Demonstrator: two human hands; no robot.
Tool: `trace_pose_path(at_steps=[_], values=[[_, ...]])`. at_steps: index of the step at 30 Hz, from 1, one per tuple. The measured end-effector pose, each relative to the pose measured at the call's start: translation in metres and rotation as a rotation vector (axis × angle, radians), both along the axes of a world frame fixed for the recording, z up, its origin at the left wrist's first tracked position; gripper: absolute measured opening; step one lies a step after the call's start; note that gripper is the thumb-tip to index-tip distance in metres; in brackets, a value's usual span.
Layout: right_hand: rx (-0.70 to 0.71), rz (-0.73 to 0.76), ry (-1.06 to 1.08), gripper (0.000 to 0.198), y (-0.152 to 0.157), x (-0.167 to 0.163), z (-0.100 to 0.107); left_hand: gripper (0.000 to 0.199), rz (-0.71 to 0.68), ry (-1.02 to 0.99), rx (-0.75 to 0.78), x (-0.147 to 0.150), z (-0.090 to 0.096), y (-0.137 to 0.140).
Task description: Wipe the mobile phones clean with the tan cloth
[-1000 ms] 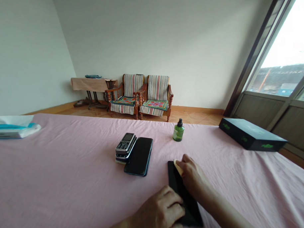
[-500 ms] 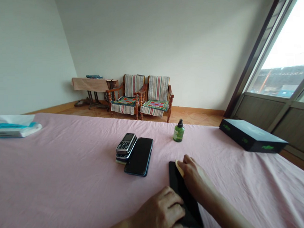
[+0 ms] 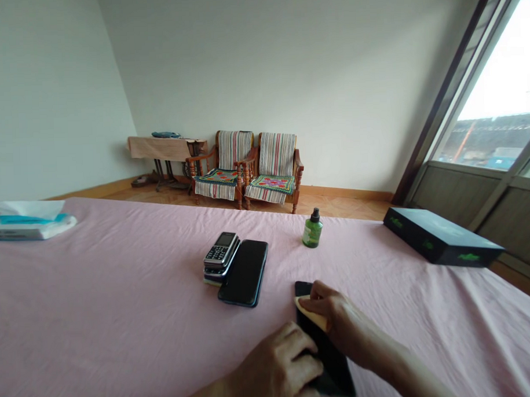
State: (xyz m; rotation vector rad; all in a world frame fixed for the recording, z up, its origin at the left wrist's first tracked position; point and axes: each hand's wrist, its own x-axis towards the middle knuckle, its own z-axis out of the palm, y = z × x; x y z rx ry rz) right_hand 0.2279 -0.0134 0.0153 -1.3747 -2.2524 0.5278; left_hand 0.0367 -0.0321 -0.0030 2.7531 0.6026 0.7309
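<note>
A flat black tablet (image 3: pixel 331 364) lies on the pink cloth in front of me, its face up. My left hand (image 3: pixel 282 366) is closed over its near left edge, the fingers curled onto it. Pinched in my right hand (image 3: pixel 334 312) is a pale yellow cloth (image 3: pixel 311 315), pressed on the tablet's surface near the far end. Left of the tablet lies a dark smartphone (image 3: pixel 245 273). Beside that is a small stack of phones with a silver keypad phone (image 3: pixel 222 250) on top. A green bottle (image 3: pixel 312 230) with a black cap stands upright beyond the tablet.
Pink fabric (image 3: pixel 120 296) with wrinkles covers the table. A black box (image 3: pixel 442 237) with green markings sits at the right edge, and a tissue pack (image 3: pixel 31 224) at the far left. Two wooden chairs (image 3: pixel 273 184) and a cloth-covered sewing table (image 3: pixel 163 149) stand by the wall.
My right hand has drawn the yellow cloth a little nearer and leftward across the tablet, uncovering more of its far end. My left hand stays in nearly the same place.
</note>
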Motion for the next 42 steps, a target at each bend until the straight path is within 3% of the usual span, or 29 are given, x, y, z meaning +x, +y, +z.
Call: trace_pose_path(at_steps=[7,15,17,22,25,29,35,42], values=[[-0.105,0.135,0.022,0.025,-0.013,0.008,0.012,0.029,0.042,0.059,0.049,-0.003,-0.002,0.000],[0.109,-0.110,0.012,0.033,0.011,-0.006,-0.006,0.024,-0.020,0.143,0.021,-0.006,0.006,0.003],[0.087,-0.066,0.013,0.031,0.006,-0.007,-0.002,0.025,0.000,0.135,0.027,-0.006,0.005,0.002],[-0.087,0.207,0.077,0.028,-0.023,-0.003,0.019,0.021,0.026,0.117,0.021,-0.005,0.004,-0.001],[-0.170,0.258,0.073,0.028,-0.030,0.006,0.028,0.021,0.018,0.125,0.012,-0.006,0.005,-0.002],[-0.172,0.106,0.161,0.022,-0.020,0.022,0.023,0.023,0.008,0.100,0.031,-0.007,0.005,0.001],[0.071,-0.302,0.408,0.022,0.000,0.045,0.004,0.022,-0.044,0.098,-0.012,-0.008,0.007,0.005],[0.147,-0.402,0.489,0.023,0.000,0.064,0.011,0.016,-0.081,0.089,-0.021,-0.008,0.009,0.006]])
